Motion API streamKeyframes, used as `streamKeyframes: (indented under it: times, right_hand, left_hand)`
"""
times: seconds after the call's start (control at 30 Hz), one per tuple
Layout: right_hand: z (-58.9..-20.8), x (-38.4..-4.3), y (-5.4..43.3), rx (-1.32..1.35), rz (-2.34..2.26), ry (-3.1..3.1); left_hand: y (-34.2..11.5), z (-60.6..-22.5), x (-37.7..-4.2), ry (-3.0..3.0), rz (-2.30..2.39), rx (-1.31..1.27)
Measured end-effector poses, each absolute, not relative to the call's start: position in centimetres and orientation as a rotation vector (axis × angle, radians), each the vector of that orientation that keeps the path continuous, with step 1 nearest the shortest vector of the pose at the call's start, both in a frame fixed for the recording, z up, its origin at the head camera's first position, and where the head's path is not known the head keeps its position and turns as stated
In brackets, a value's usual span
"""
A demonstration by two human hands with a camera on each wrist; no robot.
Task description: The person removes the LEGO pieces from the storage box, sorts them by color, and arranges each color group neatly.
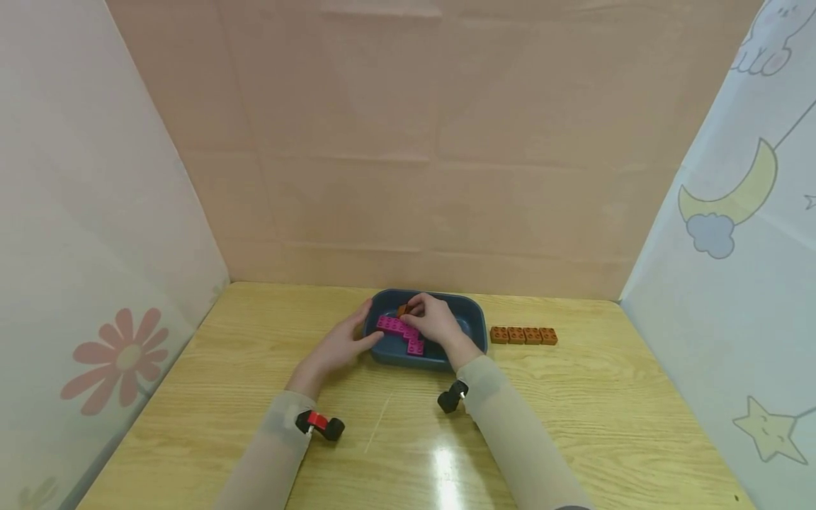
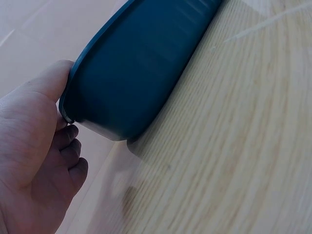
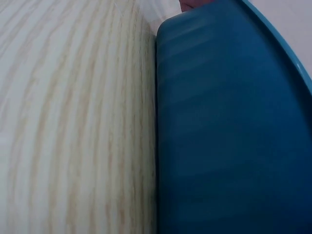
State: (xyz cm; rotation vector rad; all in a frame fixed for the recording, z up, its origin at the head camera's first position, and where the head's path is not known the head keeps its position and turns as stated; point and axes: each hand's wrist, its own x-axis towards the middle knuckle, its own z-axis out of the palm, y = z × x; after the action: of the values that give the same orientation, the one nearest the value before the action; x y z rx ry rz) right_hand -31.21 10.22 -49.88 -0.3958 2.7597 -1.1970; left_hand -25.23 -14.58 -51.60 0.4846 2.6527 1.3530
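Note:
A dark blue plastic tub [image 1: 474, 327] stands on the wooden table. My left hand [image 1: 338, 347] holds the tub's left end, its thumb at the near corner and the other fingers round the far side. In the left wrist view the left thumb [image 2: 53, 80] touches the tub's rim. Inside the tub, several magenta toy bricks [image 1: 390, 325] lie in a stepped line. My right hand [image 1: 436, 320] reaches into the tub and pinches an orange toy brick [image 1: 402, 310] above the magenta ones; its fingers partly cover it. The right wrist view shows only the tub's outer wall [image 3: 224, 122] and table.
A straight row of several orange bricks [image 1: 524, 336] lies on the table [image 1: 574, 411] just right of the tub. Behind the table rises a pinkish-brown backdrop [image 1: 408, 177], with printed white sheets at both sides.

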Motion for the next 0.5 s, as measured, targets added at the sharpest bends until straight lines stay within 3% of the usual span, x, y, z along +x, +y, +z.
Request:
streamKeyframes:
  times: [0.5]
  right_hand:
    - [-49.77, -31.30, 10.32, -0.427, -1.125, 2.810]
  left_hand:
    - [-14.56, -51.33, -25.10, 2.646, 1.355, 0.486]
